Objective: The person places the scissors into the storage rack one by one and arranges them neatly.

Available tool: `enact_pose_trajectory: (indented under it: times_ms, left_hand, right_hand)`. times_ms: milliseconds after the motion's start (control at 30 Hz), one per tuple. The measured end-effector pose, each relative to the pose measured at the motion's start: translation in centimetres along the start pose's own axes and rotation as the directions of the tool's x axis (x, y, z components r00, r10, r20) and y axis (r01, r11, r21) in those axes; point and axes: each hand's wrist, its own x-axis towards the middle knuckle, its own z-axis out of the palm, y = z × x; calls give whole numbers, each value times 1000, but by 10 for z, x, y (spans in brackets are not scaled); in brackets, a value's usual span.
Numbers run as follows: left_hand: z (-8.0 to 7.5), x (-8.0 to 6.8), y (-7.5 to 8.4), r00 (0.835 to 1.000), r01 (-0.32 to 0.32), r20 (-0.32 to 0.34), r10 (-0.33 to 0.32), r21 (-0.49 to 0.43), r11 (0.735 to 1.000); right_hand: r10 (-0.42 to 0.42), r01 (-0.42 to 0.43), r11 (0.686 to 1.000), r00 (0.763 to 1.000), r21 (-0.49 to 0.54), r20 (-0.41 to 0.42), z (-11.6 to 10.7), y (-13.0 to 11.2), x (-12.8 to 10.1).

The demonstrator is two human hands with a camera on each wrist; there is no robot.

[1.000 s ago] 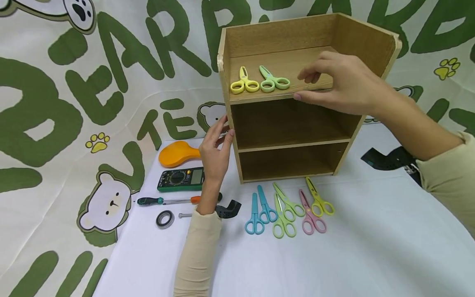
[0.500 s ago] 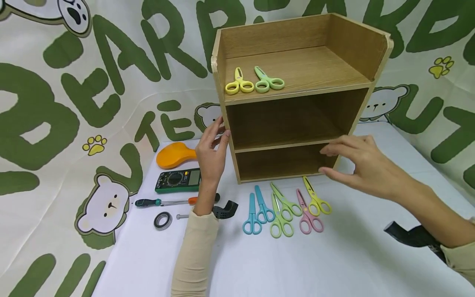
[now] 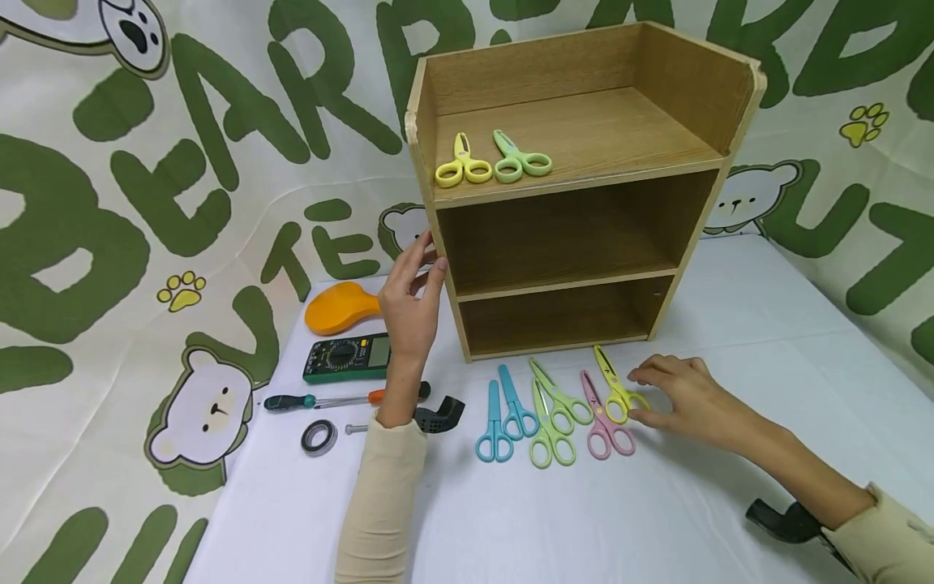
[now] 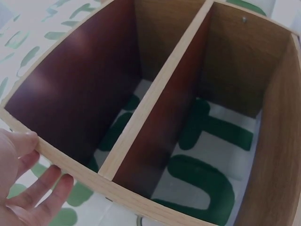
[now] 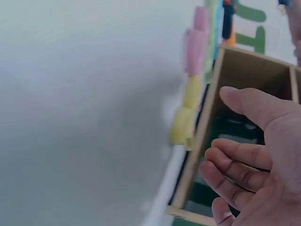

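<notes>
My left hand [image 3: 410, 312] rests at the left side of a wooden shelf unit [image 3: 584, 130]. In the left wrist view its thumb and fingertips [image 4: 65, 184] lie along the unit's edge. Just right of the yellow scissors [image 3: 611, 377] on the table, my right hand [image 3: 686, 397] hovers with thumb and fingers apart, holding nothing. The right wrist view shows a gap between that hand and the scissors. Left of these lie pink scissors [image 3: 597, 405], light green scissors [image 3: 550, 428] and blue scissors [image 3: 494, 418]. Up on the top shelf sit yellow scissors [image 3: 463, 158] and green scissors [image 3: 514, 156].
Along the table's left side are an orange paddle-shaped thing [image 3: 339, 308], a multimeter [image 3: 343, 357], screwdrivers [image 3: 292, 402], a tape roll [image 3: 318, 438] and a bolt [image 3: 356, 428]. A printed cloth [image 3: 241, 162] hangs behind the unit. White cloth [image 3: 584, 527] covers the table.
My right hand has come down from the top shelf to beside the yellow scissors on the table. The left hand stays at the unit's side; the head view has shifted slightly.
</notes>
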Motion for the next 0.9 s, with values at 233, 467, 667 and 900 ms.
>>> enact_pose_trajectory:
  times_ms: [233, 467, 667, 900]
  left_hand:
    - [-1, 4, 29, 1000, 12, -2, -12, 14, 1000]
    - [0, 2, -1, 1000, -5, 6, 5, 12, 1000]
    - [0, 1, -3, 1000, 1, 6, -1, 14, 1000]
    - [2, 0, -5, 1000, -24, -5, 24, 22, 999]
  right_hand:
    - [48, -51, 998, 995, 40, 84, 11, 13, -6]
    - [62, -66, 997, 994, 40, 94, 12, 21, -10]
    - [95, -101, 993, 989, 52, 113, 13, 21, -9]
    - [76, -79, 997, 994, 28, 80, 23, 18, -7]
